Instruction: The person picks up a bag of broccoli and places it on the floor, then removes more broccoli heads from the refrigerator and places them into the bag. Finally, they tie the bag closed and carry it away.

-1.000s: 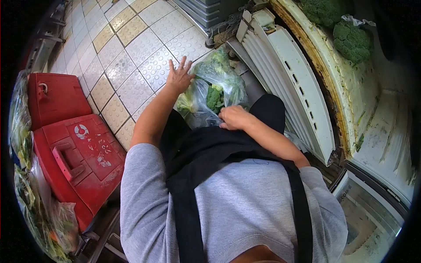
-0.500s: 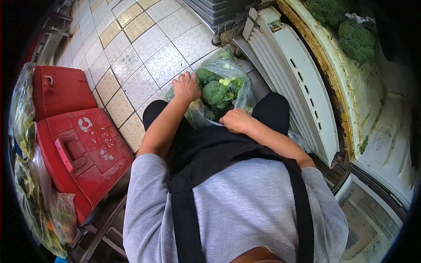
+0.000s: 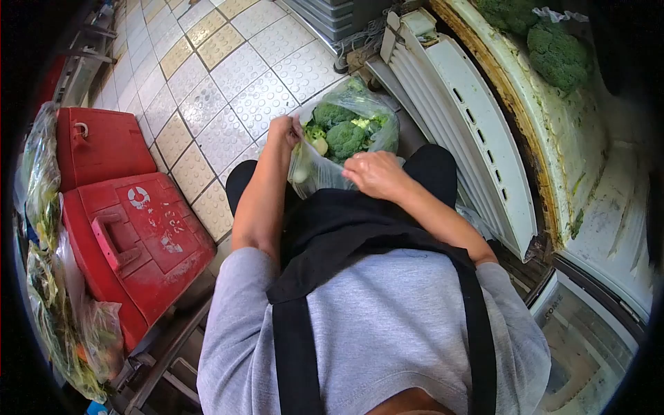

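Note:
A clear plastic bag (image 3: 311, 168) full of broccoli (image 3: 344, 140) sits in front of my knees, its mouth facing up towards me. Paler stalks and some light green pieces show among the heads. At the bag's left rim, my left hand (image 3: 282, 131) is closed on the plastic. My right hand (image 3: 377, 174) grips the near right part of the rim, fingers curled. Between the two hands the film is pulled taut. The underside of the bag is hidden.
Two red lidded boxes (image 3: 138, 235) stand on my left, beside bagged leafy vegetables (image 3: 52, 297). On my right is an opened white cabinet (image 3: 595, 180) with more broccoli (image 3: 559, 57). A white slatted panel (image 3: 460, 124) leans near my right knee. Grey stacked crates (image 3: 339, 17) stand ahead.
My left hand, earlier spread over the bag's left side, has closed on the rim and lifted it. My right hand has moved forward and up with its edge, uncovering more of the broccoli.

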Available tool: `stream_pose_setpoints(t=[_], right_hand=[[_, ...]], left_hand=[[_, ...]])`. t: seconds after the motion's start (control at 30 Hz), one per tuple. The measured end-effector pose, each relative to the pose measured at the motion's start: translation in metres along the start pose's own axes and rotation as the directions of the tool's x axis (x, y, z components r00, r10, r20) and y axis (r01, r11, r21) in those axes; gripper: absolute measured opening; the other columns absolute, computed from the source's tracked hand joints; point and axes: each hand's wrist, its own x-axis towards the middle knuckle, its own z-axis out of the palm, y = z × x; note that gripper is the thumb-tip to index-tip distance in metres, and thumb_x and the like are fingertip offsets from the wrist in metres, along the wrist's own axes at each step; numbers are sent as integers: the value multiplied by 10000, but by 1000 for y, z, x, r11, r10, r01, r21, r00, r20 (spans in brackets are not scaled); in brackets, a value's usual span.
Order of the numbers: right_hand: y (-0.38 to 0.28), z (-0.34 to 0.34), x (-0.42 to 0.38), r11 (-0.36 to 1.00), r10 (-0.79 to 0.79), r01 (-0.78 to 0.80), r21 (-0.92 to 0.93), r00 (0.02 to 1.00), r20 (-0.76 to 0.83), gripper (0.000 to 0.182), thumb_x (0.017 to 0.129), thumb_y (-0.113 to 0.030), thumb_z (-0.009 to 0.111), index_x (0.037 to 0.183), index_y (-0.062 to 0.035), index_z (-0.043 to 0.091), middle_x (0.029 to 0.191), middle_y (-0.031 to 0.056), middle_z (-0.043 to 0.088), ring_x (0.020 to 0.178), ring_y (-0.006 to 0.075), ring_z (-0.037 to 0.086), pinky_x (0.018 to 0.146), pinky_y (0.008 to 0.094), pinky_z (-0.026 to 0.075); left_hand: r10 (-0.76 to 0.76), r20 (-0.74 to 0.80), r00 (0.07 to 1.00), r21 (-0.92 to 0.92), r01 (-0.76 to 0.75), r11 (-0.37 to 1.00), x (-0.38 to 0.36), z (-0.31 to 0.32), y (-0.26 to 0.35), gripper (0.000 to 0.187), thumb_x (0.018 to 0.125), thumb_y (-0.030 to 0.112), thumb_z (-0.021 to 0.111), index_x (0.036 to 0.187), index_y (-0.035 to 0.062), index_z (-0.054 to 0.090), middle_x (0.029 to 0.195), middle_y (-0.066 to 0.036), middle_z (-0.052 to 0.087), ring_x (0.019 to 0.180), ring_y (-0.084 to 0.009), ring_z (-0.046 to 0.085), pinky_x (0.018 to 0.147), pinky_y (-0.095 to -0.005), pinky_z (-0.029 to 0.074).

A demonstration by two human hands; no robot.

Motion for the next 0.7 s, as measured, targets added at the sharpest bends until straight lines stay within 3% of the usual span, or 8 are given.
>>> stream_pose_setpoints(t=[0.13, 0.33, 0.43, 0.47, 0.5, 0.57, 0.63, 0.7], right_hand=[[5, -15, -40, 967, -10, 64, -246, 977, 213, 141, 762, -140, 531, 695, -34, 597, 667, 154, 596, 605, 322, 619, 505, 441, 481], [24, 19, -86, 961, 9, 91, -261, 934, 358, 154, 713, -143, 541, 628, -52, 633, 641, 134, 628, 622, 294, 638, 525, 404, 485], [29, 46, -69, 958, 73, 64, -278, 887, 456, 161, 728, -149, 540, 653, -61, 653, 670, 135, 641, 664, 294, 648, 547, 405, 494], [32, 56, -61, 959, 66, 71, -276, 887, 456, 161, 728, -149, 540, 653, -61, 653, 670, 135, 641, 664, 294, 648, 547, 405, 494], [35, 67, -55, 952, 120, 33, -303, 873, 472, 164, 737, -143, 537, 668, -62, 662, 701, 138, 649, 684, 293, 651, 568, 410, 502], [43, 80, -49, 944, 174, -2, -330, 853, 492, 168, 746, -136, 535, 682, -62, 671, 731, 140, 657, 705, 293, 654, 590, 415, 509], [50, 90, -41, 943, 263, -94, -319, 799, 540, 164, 768, -138, 543, 819, -54, 674, 830, 155, 660, 786, 307, 650, 653, 437, 519], [48, 88, -37, 959, 253, -163, -232, 861, 442, 183, 784, -170, 555, 892, -65, 658, 857, 162, 655, 814, 324, 640, 681, 443, 515]], left_hand=[[100, 224, 969, 186, -143, 972, 1, 38, 48, 277, 787, 98, 573, 553, 138, 431, 481, 26, 331, 394, -120, 285, 379, -281, 193], [445, 319, 837, 419, -545, 726, 3, 53, 95, 119, 757, 130, 593, 657, 67, 592, 477, 35, 333, 375, -109, 246, 372, -286, 199], [577, 234, 783, 802, -491, 341, 47, 7, 91, 220, 796, 249, 569, 858, 72, 684, 672, -92, 640, 606, -224, 584, 582, -341, 450], [533, 273, 801, 861, -451, 236, 65, -14, 86, 269, 808, 319, 564, 927, 113, 688, 847, -143, 676, 816, -284, 633, 755, -360, 471], [598, 333, 729, 880, -468, 79, 88, -34, 74, 290, 800, 344, 588, 992, 143, 669, 867, -174, 664, 812, -325, 625, 769, -381, 480], [498, 364, 787, 890, -451, 62, 83, -48, 61, 380, 773, 341, 641, 1091, 134, 620, 955, -192, 636, 868, -343, 599, 823, -396, 466], [773, 503, 387, 848, -393, -356, 12, -28, 50, 441, 750, 317, 683, 1127, 110, 585, 1017, -200, 594, 923, -351, 570, 846, -404, 449], [684, 575, 448, 754, -614, -232, -36, -8, 48, 395, 754, 334, 683, 1032, 69, 595, 1062, -191, 556, 991, -354, 530, 815, -414, 455]])
